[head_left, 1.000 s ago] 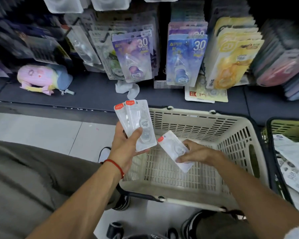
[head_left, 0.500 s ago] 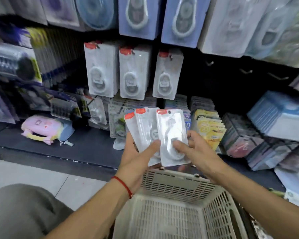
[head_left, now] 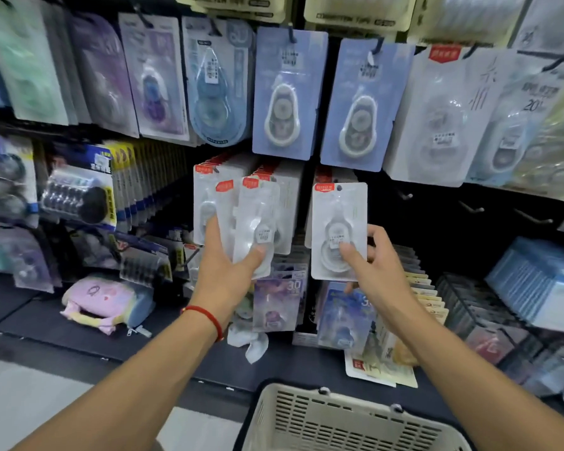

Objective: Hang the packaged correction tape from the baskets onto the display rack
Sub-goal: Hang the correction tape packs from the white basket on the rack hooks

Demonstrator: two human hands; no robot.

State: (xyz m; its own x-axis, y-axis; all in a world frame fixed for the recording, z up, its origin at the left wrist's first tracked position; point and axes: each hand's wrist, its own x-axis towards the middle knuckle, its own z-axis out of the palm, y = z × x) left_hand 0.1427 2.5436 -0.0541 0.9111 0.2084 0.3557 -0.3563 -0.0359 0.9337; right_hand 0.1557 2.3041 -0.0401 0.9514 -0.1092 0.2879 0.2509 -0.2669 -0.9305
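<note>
the single correction tape pack (head_left: 338, 231) is upright in front of the display rack (head_left: 437, 219), pinched by the right hand (head_left: 370, 266): the thumb presses the clear blister low on its front and the other fingers curl behind its right edge. its red label and hang hole sit at the top, level with the row of matching white packs hanging on the rack (head_left: 274, 187) just behind and to the left of that hand's pack; whether the hole is on a hook cannot be told.

to the left of the right hand, the left hand (head_left: 228, 271) grips 2 more correction tape packs (head_left: 251, 229), fanned and tilted slightly, thumb across the front of the nearer one and fingers behind. these 2 overlap the hanging white packs behind them. a red cord bracelet (head_left: 205, 317) circles the left wrist.

above both hands hang 2 blue-carded tape packs (head_left: 323, 96), with purple and pale green ones further left. right of the right hand several bare hooks (head_left: 469, 208) stick out from the dark rack panel. below the left hand a pink pouch (head_left: 106, 301) lies on the low dark shelf (head_left: 46, 323), and crumpled clear wrapping (head_left: 249, 340) lies just under the wrist. below and between both forearms is the rim of a cream plastic basket (head_left: 345, 418).
</note>
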